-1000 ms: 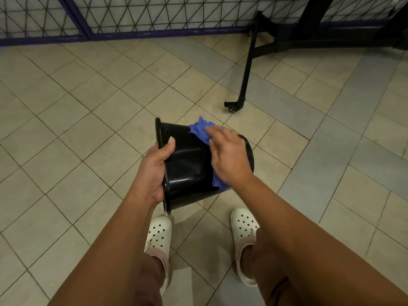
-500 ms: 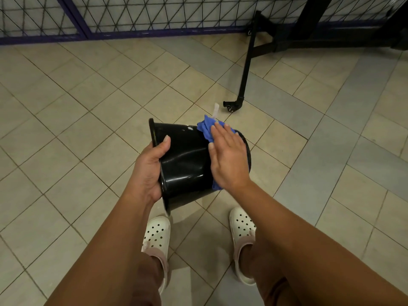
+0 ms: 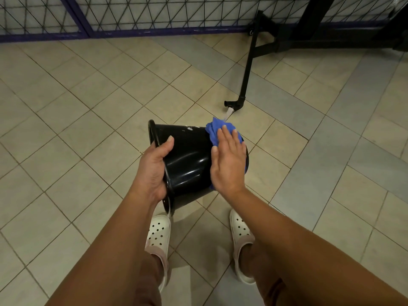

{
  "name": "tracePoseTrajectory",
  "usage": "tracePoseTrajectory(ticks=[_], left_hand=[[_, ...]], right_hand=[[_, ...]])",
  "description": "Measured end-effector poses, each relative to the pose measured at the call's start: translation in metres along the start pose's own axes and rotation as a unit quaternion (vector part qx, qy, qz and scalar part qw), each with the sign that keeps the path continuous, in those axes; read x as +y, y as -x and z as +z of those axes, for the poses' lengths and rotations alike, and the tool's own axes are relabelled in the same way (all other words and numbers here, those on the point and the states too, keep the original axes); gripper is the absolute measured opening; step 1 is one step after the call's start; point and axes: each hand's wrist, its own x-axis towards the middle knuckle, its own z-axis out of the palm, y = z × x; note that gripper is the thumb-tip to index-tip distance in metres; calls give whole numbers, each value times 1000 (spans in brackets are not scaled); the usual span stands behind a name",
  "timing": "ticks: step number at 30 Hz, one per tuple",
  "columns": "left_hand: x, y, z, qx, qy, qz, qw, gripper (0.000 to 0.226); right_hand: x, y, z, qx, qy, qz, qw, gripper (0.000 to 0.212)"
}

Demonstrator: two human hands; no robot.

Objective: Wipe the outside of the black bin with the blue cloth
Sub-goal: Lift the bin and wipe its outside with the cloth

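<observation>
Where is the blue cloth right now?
In the head view, the crumpled blue cloth is just right of centre, pressed under the flat right hand against the shiny black plastic bin that the left hand grips by its rim.

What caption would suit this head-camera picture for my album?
Left hand holds glossy black plastic bin; flat right hand presses crumpled blue cloth against its side.
</observation>
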Motion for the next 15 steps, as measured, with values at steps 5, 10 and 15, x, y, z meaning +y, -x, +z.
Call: tracePoseTrajectory(ticks=[5,10,15], left_hand=[[-1,2,-1,-18,-22,18,999,36],[-3,-2,-6,7,18,3,1000,36],[-12,0,6,41,30,-51,997,43]], right_hand=[[27,-22,-1,29,-40,94,994,46],[29,-22,11,104,-168,229,953,37],[6,3,14,37,-112,177,977,46]])
